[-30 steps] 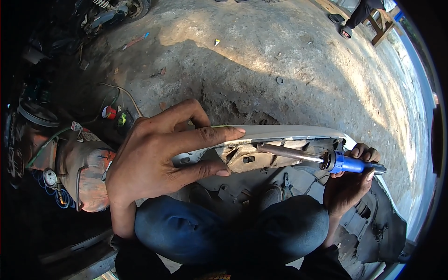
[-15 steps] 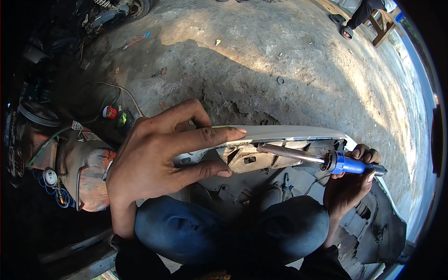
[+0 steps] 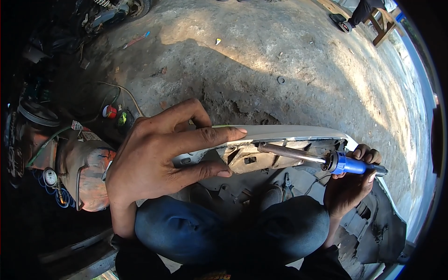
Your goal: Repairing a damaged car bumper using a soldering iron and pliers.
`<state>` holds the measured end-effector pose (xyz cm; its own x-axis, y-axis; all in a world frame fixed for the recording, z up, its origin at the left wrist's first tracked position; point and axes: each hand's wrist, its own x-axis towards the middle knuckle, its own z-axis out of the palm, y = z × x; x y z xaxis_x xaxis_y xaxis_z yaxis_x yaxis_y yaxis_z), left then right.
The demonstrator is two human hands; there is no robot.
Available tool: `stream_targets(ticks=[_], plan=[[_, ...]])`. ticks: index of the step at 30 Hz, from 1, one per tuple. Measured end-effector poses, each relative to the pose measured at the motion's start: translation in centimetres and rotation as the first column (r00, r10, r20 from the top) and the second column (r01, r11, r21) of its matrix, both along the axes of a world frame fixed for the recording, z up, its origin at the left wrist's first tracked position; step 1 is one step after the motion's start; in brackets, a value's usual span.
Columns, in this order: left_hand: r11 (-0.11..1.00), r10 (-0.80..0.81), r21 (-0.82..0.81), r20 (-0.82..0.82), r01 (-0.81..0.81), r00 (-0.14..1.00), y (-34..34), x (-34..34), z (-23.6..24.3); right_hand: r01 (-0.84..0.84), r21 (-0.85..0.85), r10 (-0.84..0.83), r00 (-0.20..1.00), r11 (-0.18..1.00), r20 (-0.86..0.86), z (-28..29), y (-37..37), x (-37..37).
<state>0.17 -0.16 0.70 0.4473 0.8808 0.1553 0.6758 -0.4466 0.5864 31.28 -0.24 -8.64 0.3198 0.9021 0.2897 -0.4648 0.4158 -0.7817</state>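
Observation:
A blue-handled soldering iron [image 3: 353, 165] is gripped in my right hand [image 3: 347, 186], fingers and thumb wrapped round its handle. Its metal barrel points left, and the tip end meets the inner side of a curved plastic panel [image 3: 298, 132]. That panel is pale grey outside, with a dirty beige, ribbed inside, and lies across above my knees. My left hand [image 3: 158, 156] pinches the panel's left part, index finger along the top edge and thumb on the inner side. The panel's far left end is hidden behind that hand.
At left stands an orange, worn air compressor tank [image 3: 93, 175] with a pressure gauge [image 3: 50, 177] and hose. Pliers [image 3: 287, 184] and dark plastic panels [image 3: 380, 224] lie by my feet. A motorcycle [image 3: 116, 16] is at the upper left. Another person's leg [image 3: 361, 13] shows beside a wooden bench [image 3: 383, 28].
My hands, the soldering iron and the panel hold almost still. At the upper right, the other person's foot has shifted slightly.

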Motion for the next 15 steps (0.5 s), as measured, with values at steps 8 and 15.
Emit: stream_targets(ticks=[8, 15], plan=[[1.0, 0.009, -0.01, 0.004, -0.009, 1.0, 0.02, 0.06, -0.08, -0.068, 0.025, 0.065, 0.992, 0.997, 0.106, 0.24, 0.06, -0.46], [1.0, -0.008, 0.024, 0.046, 0.006, 0.999, 0.13, 0.06, -0.56, -0.089, -0.001, 0.089, 0.995, 0.996, 0.048, 0.33, -0.05, -0.05]])
